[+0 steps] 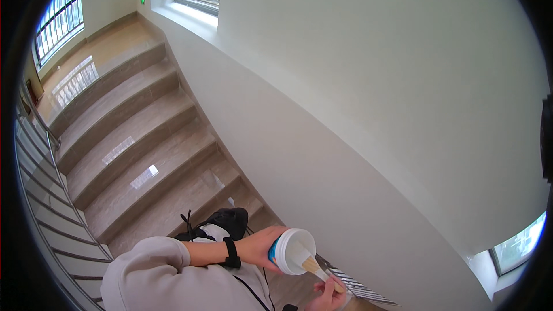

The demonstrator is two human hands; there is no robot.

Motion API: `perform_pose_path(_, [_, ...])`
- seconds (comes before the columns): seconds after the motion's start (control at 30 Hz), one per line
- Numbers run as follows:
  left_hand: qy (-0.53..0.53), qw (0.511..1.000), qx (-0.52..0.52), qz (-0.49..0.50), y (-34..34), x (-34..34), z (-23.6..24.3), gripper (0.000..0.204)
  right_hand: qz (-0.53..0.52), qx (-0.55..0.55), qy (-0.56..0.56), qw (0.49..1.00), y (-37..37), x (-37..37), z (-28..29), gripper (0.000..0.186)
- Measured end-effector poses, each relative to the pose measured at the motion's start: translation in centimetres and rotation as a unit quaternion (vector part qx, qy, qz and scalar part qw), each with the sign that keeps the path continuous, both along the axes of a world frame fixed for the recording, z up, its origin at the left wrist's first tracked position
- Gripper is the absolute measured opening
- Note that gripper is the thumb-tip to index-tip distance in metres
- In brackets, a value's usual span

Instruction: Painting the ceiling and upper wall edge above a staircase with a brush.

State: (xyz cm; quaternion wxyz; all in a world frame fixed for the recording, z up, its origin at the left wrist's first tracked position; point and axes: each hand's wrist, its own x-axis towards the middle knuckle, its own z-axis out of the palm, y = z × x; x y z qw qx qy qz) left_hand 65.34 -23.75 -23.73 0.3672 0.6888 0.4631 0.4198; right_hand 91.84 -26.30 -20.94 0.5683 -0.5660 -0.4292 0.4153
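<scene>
My left hand (pixel 262 247), with a black band on its wrist, is wrapped round a white plastic tub (pixel 291 239) that has a blue label on its side. The tub is tilted and uncapped, and something white shows inside it. From the lower edge comes my right hand (pixel 328 296), its fingers closed on the wooden handle of a paintbrush (pixel 321 274). The brush's tan bristle end dips over the rim into the tub. Part of my right hand is cut off by the picture's edge.
Polished stone stairs (pixel 155 144) rise to a landing at the far left. A metal railing (pixel 55 196) runs along their left side, and a white wall (pixel 368 109) on the right. A black shoe (pixel 230 220) rests on a lower step. Slatted metal (pixel 360 288) shows at lower right.
</scene>
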Motion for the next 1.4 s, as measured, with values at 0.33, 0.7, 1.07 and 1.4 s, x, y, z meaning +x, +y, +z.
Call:
perform_pose_path(0.33, [0.005,1.0,-0.004,0.005,0.8,-0.2,0.2,0.117,-0.008,-0.016,0.004,1.0,1.0,-0.3,0.2,0.014])
perform_pose_path(0.7, [-0.009,0.999,-0.028,0.014,1.4,-0.1,0.7,0.116,0.008,-0.012,-0.005,1.0,2.4,-0.2,0.0,0.016])
perform_pose_path(1.07, [-0.035,0.998,-0.01,-0.053,4.2,0.3,1.5,0.113,-0.064,-0.015,0.041,0.997,2.0,-0.8,-0.7,0.013])
perform_pose_path(1.4, [-0.054,0.993,-0.088,-0.053,3.1,1.3,-2.1,0.102,0.003,0.016,0.072,0.997,-0.3,-2.1,0.1,0.017])
